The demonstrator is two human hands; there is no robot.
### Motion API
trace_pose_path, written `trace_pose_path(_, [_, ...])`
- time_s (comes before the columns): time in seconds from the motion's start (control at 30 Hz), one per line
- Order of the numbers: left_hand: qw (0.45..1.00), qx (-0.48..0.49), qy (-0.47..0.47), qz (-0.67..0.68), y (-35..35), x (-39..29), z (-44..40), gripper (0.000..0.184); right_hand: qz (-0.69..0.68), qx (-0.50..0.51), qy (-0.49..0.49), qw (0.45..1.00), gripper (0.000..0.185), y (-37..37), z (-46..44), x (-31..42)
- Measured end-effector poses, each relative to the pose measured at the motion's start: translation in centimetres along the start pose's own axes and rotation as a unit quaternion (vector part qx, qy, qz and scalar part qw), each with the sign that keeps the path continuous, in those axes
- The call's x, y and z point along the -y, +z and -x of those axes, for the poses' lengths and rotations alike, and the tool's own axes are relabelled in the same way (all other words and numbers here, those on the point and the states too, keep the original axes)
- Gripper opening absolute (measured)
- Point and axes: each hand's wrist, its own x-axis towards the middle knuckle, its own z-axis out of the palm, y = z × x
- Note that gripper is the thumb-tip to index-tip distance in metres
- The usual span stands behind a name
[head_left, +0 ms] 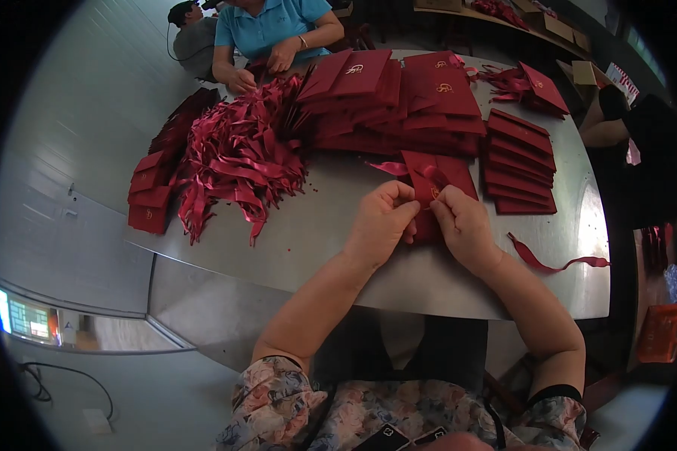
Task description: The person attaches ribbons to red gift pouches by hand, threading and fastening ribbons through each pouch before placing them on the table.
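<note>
A dark red paper envelope [465, 177] with gold print lies on the metal table in front of me, partly covered by my hands. A shiny red ribbon [390, 167] runs across it and reaches my fingertips. My left hand [382, 224] is closed in a pinch at the ribbon's left part. Opposite it, my right hand [466, 227] pinches the ribbon on the right side. The fingertips are close together over the envelope, and they hide most of the ribbon between them. A loose red ribbon [553, 264] lies on the table right of my right forearm.
Stacked red envelopes [353, 94] stand behind my hands, with a fanned row [517, 165] at right. A large heap of ribbons [241, 161] lies at left. Across the metal table [233, 255], a person in a blue shirt [274, 30] handles ribbons. Another person in black is at right.
</note>
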Motion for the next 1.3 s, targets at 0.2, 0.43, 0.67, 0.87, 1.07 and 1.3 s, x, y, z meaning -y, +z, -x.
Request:
trace_pose_path(0.2, [0.996, -0.003, 0.012, -0.088, 0.8, -0.4, 0.3, 0.010, 0.236, -0.010, -0.189, 0.953, 0.010, -0.6, 0.4, 0.8])
trace_pose_path(0.43, [0.999, -0.004, -0.010, -0.033, 0.4, 0.4, -0.2, 0.012, 0.217, 0.021, -0.132, 0.967, 0.008, 0.0, 0.7, 0.8])
trace_pose_path(0.67, [0.996, 0.017, -0.033, -0.083, 0.1, 0.2, -0.3, 0.011, 0.026, 0.048, -0.012, 0.998, 0.015, -0.5, 0.0, -0.9])
trace_pose_path(0.87, [0.978, 0.111, -0.018, -0.176, -1.1, -0.1, -1.6, 0.019, 0.015, 0.032, -0.035, 0.999, 0.015, -0.5, 0.3, -1.2])
trace_pose_path(1.07, [0.951, 0.167, -0.022, -0.259, -1.6, 0.4, -2.4, 0.014, 0.065, 0.034, -0.076, 0.994, 0.015, -1.7, 0.7, -0.1])
trace_pose_path(1.3, [0.943, 0.160, 0.005, -0.292, -1.5, 0.1, -2.4, 0.018, 0.025, -0.091, 0.009, 0.996, 0.012, -6.7, -1.9, -2.3])
